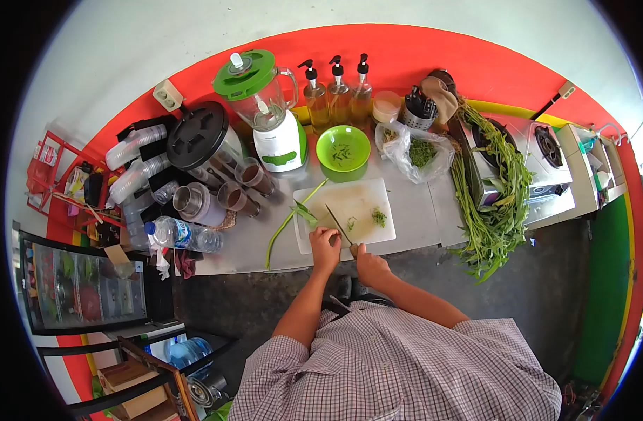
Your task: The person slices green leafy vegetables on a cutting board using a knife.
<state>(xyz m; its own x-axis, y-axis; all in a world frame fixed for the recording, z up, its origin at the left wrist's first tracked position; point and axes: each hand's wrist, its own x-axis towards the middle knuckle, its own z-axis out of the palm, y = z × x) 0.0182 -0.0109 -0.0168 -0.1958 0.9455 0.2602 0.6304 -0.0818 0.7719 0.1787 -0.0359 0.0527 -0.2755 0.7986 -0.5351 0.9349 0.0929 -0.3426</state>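
Observation:
A white cutting board [370,193] lies near the counter's front edge, with small piles of chopped greens [379,217] on it. My right hand [370,265] is wrapped round the handle of a knife [340,224], whose blade points up and left over the board. At the board's lower left, my left hand [325,245] has its fingers pinched together beside the blade; what they hold, if anything, is too small to make out. A long green stem [286,223] with a leaf [305,213] rests across the board's left edge. Behind the board a green bowl [343,149] holds some cut greens.
A blender [279,144], pump bottles [339,98] and a plastic bag of greens [423,151] stand behind. Left are brown cups [239,199] and a water bottle [188,234]. Long leafy stalks [500,175] drape over the stove [546,175] at right.

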